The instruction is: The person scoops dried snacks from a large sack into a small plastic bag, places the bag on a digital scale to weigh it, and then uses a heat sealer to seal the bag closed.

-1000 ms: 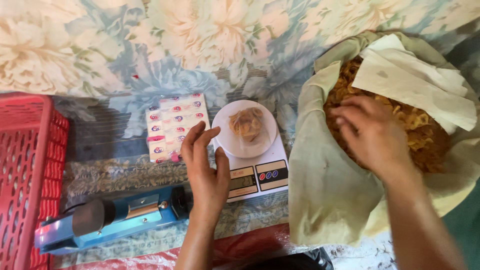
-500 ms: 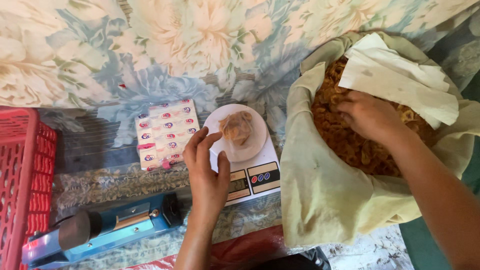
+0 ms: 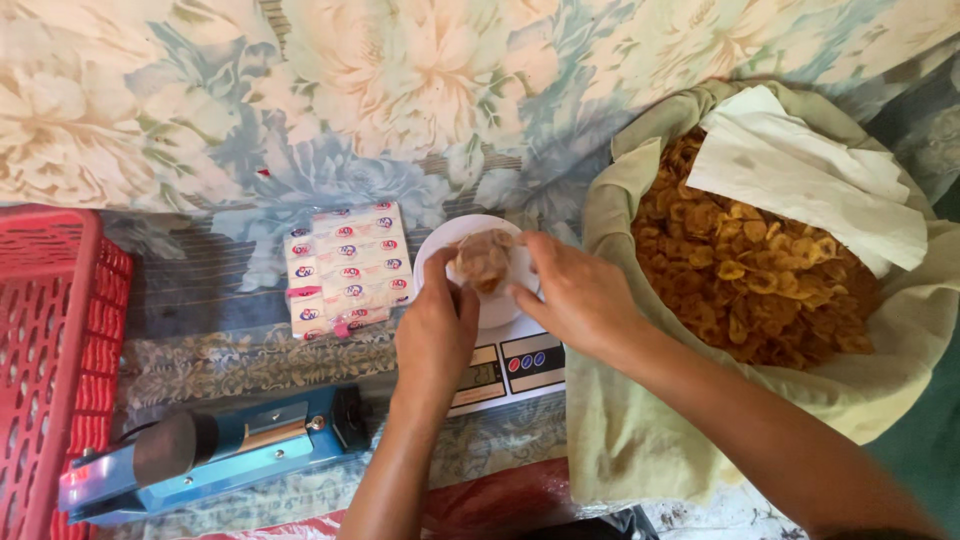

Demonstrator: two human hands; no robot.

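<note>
Both hands on small chip bag (image 3: 484,260) over scale (image 3: 500,355).
Left hand (image 3: 435,335) and right hand (image 3: 575,295) fingers pinched on bag; chip sack (image 3: 640,440) at right.

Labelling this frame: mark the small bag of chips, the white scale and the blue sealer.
small bag of chips (image 3: 484,260), head view, middle of bag.
white scale (image 3: 505,365), head view, front panel.
blue sealer (image 3: 230,450), head view, blue body.

Little free room around the scale

Chip sack (image 3: 640,440) crowds the right, sachet sheet (image 3: 346,268) the left, heat sealer (image 3: 215,450) in front.
</note>
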